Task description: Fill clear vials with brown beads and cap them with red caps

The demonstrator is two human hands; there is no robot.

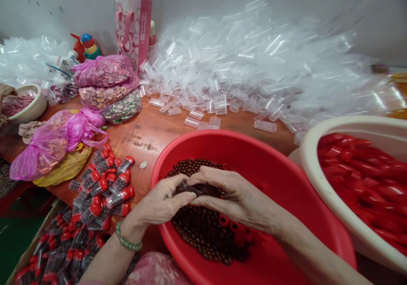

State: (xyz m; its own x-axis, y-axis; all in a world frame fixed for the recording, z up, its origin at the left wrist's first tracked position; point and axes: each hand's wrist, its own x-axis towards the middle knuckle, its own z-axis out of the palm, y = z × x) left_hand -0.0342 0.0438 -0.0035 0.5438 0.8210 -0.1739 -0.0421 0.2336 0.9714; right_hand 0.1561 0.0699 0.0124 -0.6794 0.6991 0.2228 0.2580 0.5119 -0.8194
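Observation:
Over the red basin [254, 143], my left hand [163, 202] and my right hand [227, 189] meet with fingers closed around a small plastic tube [187, 187]. It looks dark, and my fingers cover most of it, so its contents are hard to make out. Round brown balls [203, 230] lie heaped in the basin beneath my hands. Several red caps [244, 234] rest among them, partly under my right forearm. A green bead bracelet circles my left wrist.
Filled tubes with red caps [108, 183] are piled at left, more below the table edge. A white basin [310, 149] of red pieces [359, 175] stands right. Clear tubes [241, 65] heap up behind. Pink bags [104, 71] and another person's hand [6, 91] are left.

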